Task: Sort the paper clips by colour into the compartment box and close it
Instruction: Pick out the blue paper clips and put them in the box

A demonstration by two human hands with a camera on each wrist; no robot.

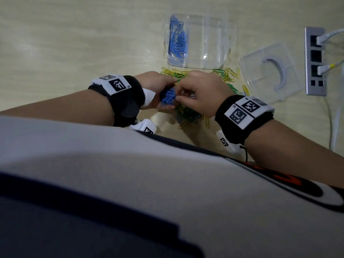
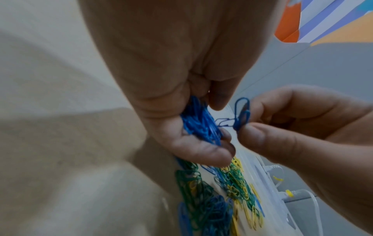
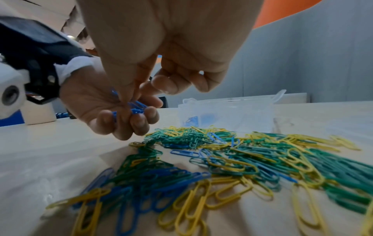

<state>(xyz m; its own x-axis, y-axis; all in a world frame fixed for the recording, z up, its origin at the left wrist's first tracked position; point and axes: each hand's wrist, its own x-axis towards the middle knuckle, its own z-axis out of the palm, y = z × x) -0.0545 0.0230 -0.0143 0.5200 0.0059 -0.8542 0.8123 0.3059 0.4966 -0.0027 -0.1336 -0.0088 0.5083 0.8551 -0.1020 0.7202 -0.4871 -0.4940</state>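
Observation:
My left hand (image 1: 160, 90) is cupped around a bunch of blue paper clips (image 1: 168, 97), which show between its curled fingers (image 2: 201, 126). My right hand (image 1: 197, 94) pinches a single blue clip (image 2: 242, 111) with thumb and forefinger right beside that bunch. Under both hands a mixed pile of green, yellow and blue clips (image 3: 232, 167) lies on the table. The clear compartment box (image 1: 202, 41) stands open behind the pile, and blue clips (image 1: 177, 40) fill its left compartment. Its other compartments look bare.
The clear lid (image 1: 270, 71) lies apart, to the right of the box. A grey socket strip (image 1: 315, 60) with white plugs and cables sits at the right table edge. The pale wooden table (image 1: 74, 43) extends to the left.

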